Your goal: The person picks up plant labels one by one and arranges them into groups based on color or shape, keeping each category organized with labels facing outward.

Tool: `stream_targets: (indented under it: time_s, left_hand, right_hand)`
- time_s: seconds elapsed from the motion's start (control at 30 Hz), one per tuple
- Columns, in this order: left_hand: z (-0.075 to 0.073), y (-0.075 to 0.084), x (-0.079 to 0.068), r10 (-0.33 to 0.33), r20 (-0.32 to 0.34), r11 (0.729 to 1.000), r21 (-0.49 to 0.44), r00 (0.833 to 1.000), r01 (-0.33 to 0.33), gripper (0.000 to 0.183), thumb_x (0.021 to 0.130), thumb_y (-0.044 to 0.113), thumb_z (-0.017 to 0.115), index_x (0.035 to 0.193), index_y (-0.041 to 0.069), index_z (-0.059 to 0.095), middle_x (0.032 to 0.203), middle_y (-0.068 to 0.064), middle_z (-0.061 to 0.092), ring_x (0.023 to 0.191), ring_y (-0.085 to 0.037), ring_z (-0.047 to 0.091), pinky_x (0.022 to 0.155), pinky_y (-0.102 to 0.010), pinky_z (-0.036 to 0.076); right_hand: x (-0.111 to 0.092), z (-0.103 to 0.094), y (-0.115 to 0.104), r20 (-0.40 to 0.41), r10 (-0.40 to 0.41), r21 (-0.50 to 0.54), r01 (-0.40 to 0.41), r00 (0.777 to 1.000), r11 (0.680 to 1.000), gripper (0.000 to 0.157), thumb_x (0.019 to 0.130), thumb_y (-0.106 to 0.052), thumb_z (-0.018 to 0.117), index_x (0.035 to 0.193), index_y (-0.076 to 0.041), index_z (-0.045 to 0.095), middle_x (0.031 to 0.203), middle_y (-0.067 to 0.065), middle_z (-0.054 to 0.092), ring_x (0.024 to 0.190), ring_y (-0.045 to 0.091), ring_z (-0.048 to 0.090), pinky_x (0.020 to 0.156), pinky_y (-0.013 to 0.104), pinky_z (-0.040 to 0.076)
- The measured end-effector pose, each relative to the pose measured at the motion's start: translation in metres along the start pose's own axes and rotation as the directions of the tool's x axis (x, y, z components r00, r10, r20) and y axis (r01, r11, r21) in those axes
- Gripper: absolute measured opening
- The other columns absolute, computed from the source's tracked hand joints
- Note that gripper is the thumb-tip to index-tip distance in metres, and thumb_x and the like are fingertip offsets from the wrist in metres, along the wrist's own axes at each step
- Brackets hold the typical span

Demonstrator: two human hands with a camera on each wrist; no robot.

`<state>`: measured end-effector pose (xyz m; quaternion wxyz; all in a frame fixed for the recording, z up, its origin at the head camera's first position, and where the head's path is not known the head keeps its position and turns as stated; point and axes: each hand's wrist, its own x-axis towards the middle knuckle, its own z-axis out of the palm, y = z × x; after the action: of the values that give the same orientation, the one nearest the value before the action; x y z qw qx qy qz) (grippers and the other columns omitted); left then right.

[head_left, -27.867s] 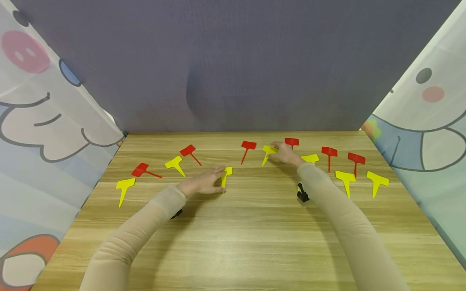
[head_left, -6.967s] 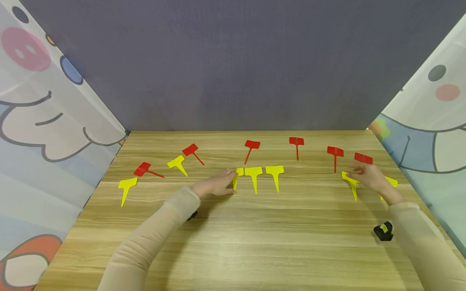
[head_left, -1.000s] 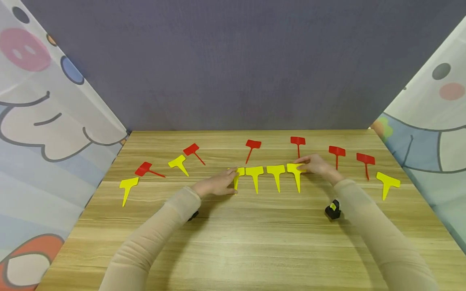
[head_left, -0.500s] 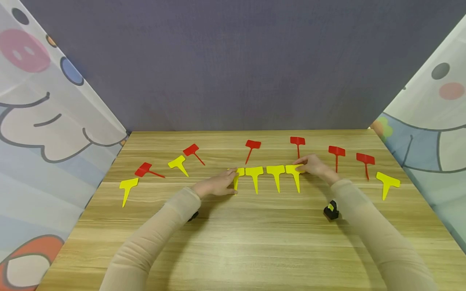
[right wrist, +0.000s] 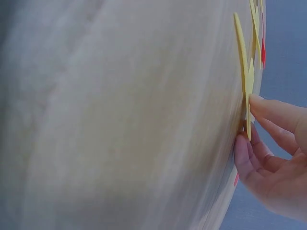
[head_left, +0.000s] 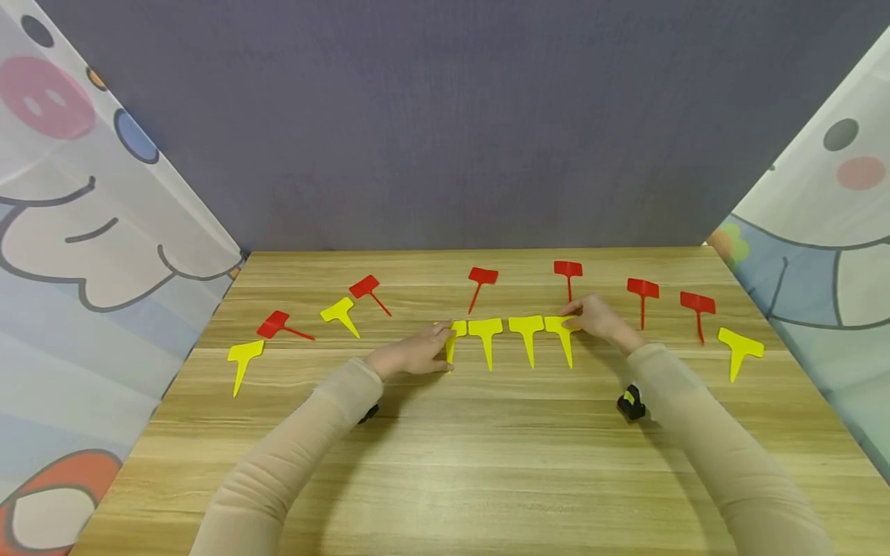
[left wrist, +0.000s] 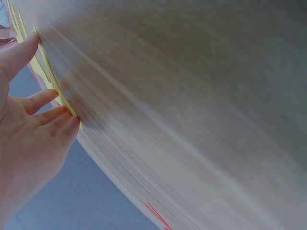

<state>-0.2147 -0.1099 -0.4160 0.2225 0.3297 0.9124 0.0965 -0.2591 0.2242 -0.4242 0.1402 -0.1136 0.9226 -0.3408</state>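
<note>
T-shaped yellow plant labels lie in a row across the middle of the wooden table. My left hand [head_left: 415,351] rests its fingertips on the leftmost yellow plant label [head_left: 460,330], covering part of its head; the thumb is at the pointed end. In the left wrist view the fingers are extended along that label's edge. Two more yellow labels [head_left: 485,328] [head_left: 525,325] lie between the hands. My right hand [head_left: 599,318] pinches the head of the row's rightmost yellow plant label [head_left: 558,324]. The right wrist view shows thumb and fingers on either side of this label [right wrist: 242,52].
Several red plant labels [head_left: 568,269] lie spread behind the row and to both sides. Separate yellow labels lie at left [head_left: 246,352] and right [head_left: 740,343]. A grey-purple panel [head_left: 445,131] closes off the back of the table [head_left: 445,463]; cartoon-printed curtains flank it.
Over the last seconds the right hand brought a yellow label from the right to the row's end, then nudged it slightly left. The left hand stays on its label.
</note>
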Motion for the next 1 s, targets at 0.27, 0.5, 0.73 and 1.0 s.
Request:
stream_targets:
  time_s: [0.27, 0.5, 0.73, 1.0]
  left_hand:
    - [0.001, 0.000, -0.001, 0.001, -0.001, 1.000, 0.000, 1.000, -0.001, 0.068, 0.089, 0.034, 0.050, 0.138, -0.003, 0.021, 0.146, -0.017, 0.005, 0.133, -0.028, 0.011, 0.108, -0.036, 0.014]
    - [0.001, -0.001, -0.001, 0.005, 0.001, 1.000, -0.003, 1.000, -0.005, 0.068, 0.090, 0.034, 0.049, 0.138, -0.004, 0.021, 0.146, -0.018, 0.005, 0.133, -0.029, 0.012, 0.107, -0.037, 0.015]
    - [0.001, -0.001, -0.001, 0.011, -0.005, 1.000, 0.002, 1.000, -0.011, 0.067, 0.090, 0.034, 0.050, 0.137, -0.004, 0.022, 0.146, -0.018, 0.005, 0.133, -0.029, 0.013, 0.107, -0.037, 0.015]
    - [0.001, -0.001, 0.000, 0.001, 0.007, 1.000, -0.010, 1.000, -0.001, 0.066, 0.090, 0.034, 0.049, 0.138, -0.003, 0.021, 0.147, -0.016, 0.005, 0.133, -0.028, 0.012, 0.107, -0.036, 0.016]
  right_hand:
    - [-0.003, 0.000, 0.001, -0.033, -0.079, -0.069, 0.077, 0.996, 0.995, 0.022, 0.078, 0.001, 0.062, 0.096, 0.012, 0.062, 0.097, 0.026, 0.061, 0.085, 0.032, 0.055, 0.073, 0.039, 0.046]
    - [-0.009, -0.001, 0.000, -0.072, -0.106, -0.050, 0.102, 0.992, 0.994, 0.024, 0.080, 0.001, 0.059, 0.100, 0.013, 0.060, 0.100, 0.028, 0.059, 0.089, 0.036, 0.055, 0.076, 0.043, 0.046]
    - [-0.020, -0.007, 0.002, -0.108, -0.114, -0.030, 0.112, 0.988, 0.993, 0.025, 0.083, -0.002, 0.056, 0.105, 0.010, 0.058, 0.099, 0.026, 0.059, 0.086, 0.033, 0.056, 0.070, 0.037, 0.048]
    - [-0.032, -0.017, 0.006, -0.119, -0.103, 0.003, 0.104, 0.988, 0.995, 0.032, 0.085, -0.007, 0.056, 0.112, 0.010, 0.055, 0.102, 0.026, 0.057, 0.090, 0.035, 0.055, 0.076, 0.042, 0.047]
